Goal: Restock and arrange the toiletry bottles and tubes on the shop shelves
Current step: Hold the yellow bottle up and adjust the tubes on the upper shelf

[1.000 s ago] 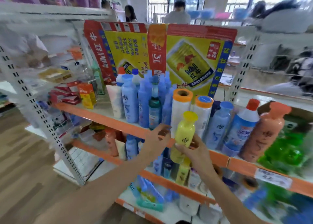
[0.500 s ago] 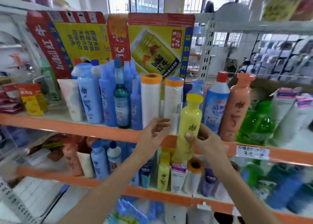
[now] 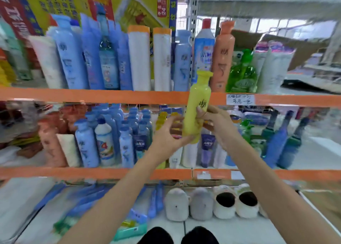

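A yellow bottle (image 3: pixel 198 103) stands upright in the air in front of the upper orange shelf edge (image 3: pixel 110 96). My right hand (image 3: pixel 215 122) grips its body from the right, thumb across the label. My left hand (image 3: pixel 169 135) holds its lower part from the left, fingers curled under the base. The upper shelf behind carries blue bottles (image 3: pixel 72 55), two white bottles with orange caps (image 3: pixel 139 59) and an orange bottle (image 3: pixel 222 55). More yellow bottles (image 3: pixel 161 120) stand on the middle shelf, partly hidden by my left hand.
Green refill pouches (image 3: pixel 241 74) and white packs sit at the upper right. The middle shelf holds blue bottles (image 3: pixel 86 144), tubes (image 3: pixel 207 149) and dark bottles (image 3: pixel 282 142). Slippers (image 3: pixel 208 205) and toothbrush packs (image 3: pixel 88 203) lie on the bottom shelf. A price label (image 3: pixel 239 99) hangs on the upper edge.
The yellow bottle has come down from the upper shelf level to in front of the middle shelf. My left hand has closed on its base. The view has tilted down.
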